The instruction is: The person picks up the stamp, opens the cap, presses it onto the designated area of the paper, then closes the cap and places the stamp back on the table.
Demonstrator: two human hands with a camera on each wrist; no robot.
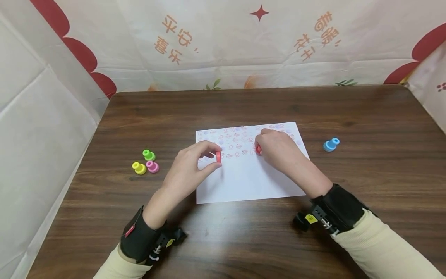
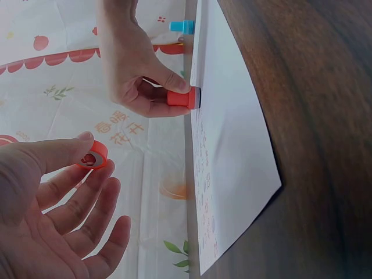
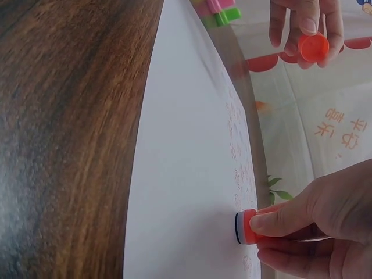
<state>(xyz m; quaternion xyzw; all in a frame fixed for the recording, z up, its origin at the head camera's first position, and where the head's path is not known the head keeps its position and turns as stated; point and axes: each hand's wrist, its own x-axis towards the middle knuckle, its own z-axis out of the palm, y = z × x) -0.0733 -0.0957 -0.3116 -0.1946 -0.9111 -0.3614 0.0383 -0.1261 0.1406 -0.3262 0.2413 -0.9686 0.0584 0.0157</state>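
Observation:
A white sheet of paper (image 1: 244,178) with rows of small red and purple stamped prints across its upper part lies on the table. My right hand (image 1: 278,149) pinches a red toy stamp (image 3: 250,227) by its handle, its face against the paper in the right wrist view. Between thumb and fingers, my left hand (image 1: 193,162) holds a small round red cap (image 2: 93,156) above the paper's left part. The hollow inside of the cap shows in the right wrist view. The right hand covers part of the prints in the head view.
Left of the paper stand a green stamp (image 1: 148,155), a yellow stamp (image 1: 139,168) and a pink stamp (image 1: 152,166), close together. A blue stamp (image 1: 331,144) is on the right. Behind the brown wooden table (image 1: 244,240) hangs a printed white cloth (image 1: 223,42).

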